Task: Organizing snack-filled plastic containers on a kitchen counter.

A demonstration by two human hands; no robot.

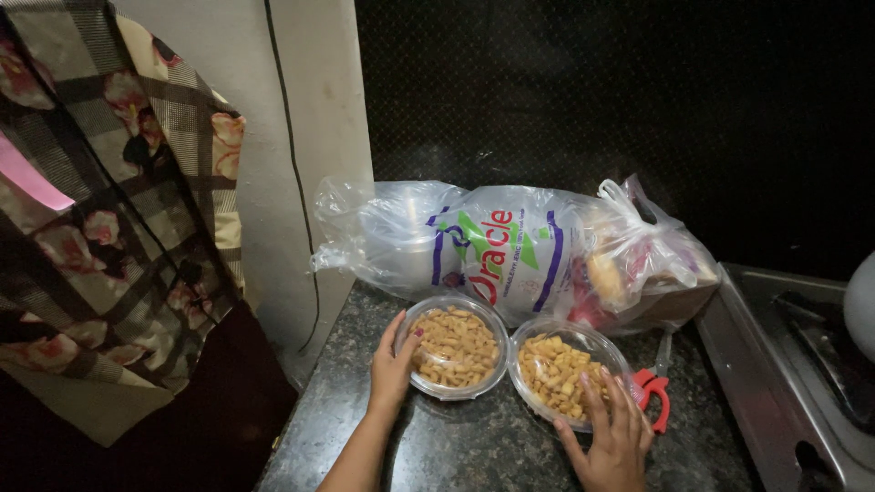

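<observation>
Single head-worn view, steeply downward and close over the dark stone counter [474, 446].

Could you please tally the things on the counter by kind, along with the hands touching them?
Clear round containers of yellow-brown snack pieces: 2, left container and right container
Plastic bags: 2, printed bag and clear knotted bag
Red-handled scissors: 1
Hands: 2, left hand and right hand
Total: 7
</observation>
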